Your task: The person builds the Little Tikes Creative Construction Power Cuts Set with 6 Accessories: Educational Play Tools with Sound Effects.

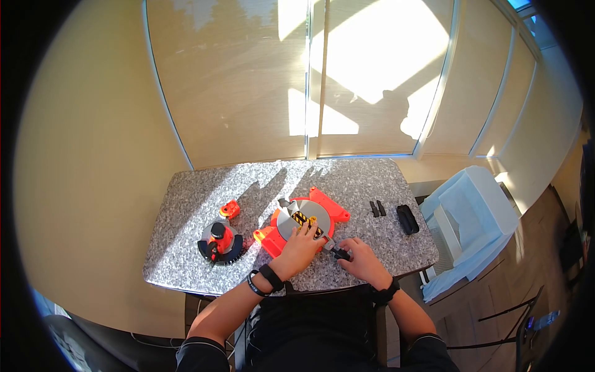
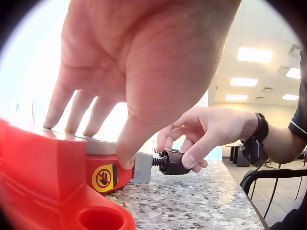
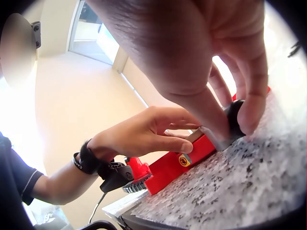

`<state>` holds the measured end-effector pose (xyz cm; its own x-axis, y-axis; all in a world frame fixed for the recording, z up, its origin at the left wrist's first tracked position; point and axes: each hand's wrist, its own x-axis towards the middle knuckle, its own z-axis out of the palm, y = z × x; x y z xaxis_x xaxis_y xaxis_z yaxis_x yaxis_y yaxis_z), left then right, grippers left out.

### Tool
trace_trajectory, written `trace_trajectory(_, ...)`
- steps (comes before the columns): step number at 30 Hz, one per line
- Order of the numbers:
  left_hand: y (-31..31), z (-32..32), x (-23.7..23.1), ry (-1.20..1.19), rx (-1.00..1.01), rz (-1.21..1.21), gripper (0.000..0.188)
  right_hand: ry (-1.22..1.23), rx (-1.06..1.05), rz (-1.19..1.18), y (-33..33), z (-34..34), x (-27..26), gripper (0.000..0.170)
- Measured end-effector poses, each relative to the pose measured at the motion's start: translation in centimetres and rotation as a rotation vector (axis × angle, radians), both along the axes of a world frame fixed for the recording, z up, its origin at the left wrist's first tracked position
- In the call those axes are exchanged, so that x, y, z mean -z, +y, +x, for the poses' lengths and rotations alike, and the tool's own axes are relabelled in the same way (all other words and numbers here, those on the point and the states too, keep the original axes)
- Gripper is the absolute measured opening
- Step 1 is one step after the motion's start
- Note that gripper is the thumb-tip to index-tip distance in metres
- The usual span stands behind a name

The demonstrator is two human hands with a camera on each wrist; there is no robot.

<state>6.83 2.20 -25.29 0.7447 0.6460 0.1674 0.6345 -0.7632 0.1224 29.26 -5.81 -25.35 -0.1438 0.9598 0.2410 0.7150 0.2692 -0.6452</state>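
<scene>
A red miter saw base with a round grey turntable lies mid-table, a yellow-and-black striped strip across its centre. Spread over it, my left hand presses straight fingertips on the top, the thumb against the red front side near a yellow hand-warning label. My right hand pinches a black knob between thumb and fingers. A threaded screw with a spring-like look joins this knob to the grey arm sticking out of the base front.
To the left stands a red-and-black saw head, with a small red part behind it. Two short black pieces and a black oblong part lie at the right. A chair draped in light blue cloth stands beyond the table's right edge.
</scene>
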Motion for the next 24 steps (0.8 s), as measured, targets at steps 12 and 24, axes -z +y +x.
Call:
trace_trajectory(12, 0.3, -0.1, 0.2, 0.012, 0.002, 0.004, 0.044, 0.0, -0.016, 0.023, 0.3, 0.1, 0.4, 0.038)
trace_trajectory(24, 0.2, -0.1, -0.2, -0.032, 0.01, -0.033, 0.036, 0.076, 0.028, -0.053, -0.1, -0.5, -0.9, 0.037)
